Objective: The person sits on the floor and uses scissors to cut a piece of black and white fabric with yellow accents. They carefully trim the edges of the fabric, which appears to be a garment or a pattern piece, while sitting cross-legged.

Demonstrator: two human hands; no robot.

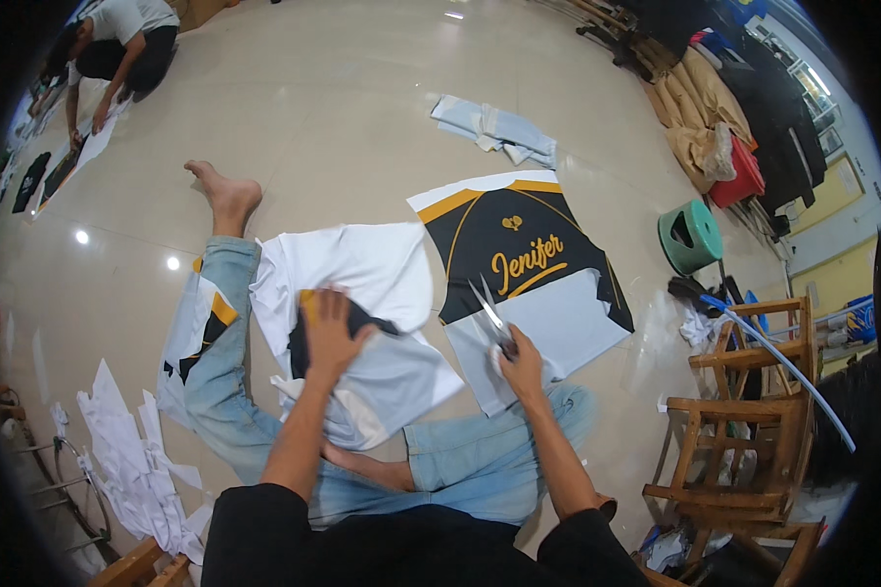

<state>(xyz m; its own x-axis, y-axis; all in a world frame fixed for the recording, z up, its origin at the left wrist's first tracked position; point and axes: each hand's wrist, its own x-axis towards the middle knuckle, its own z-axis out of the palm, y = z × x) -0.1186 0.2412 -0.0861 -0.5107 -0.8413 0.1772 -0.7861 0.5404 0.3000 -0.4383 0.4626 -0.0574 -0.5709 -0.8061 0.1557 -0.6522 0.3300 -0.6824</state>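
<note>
Both forearms reach forward from the lower edge, the left slanting up and slightly right, the right leaning up and to the left. The left hand [330, 342] lies palm down, fingers spread and holding nothing, over a black, yellow and grey cloth piece [406, 377], which lies on the floor [333, 137] partly over a white cloth [362, 256]. The right hand [523, 370] is curled around the handles of scissors [488, 305], their blades parted and pointing away over a black panel with yellow lettering [472, 235], whose lower part is folded to its grey side.
</note>
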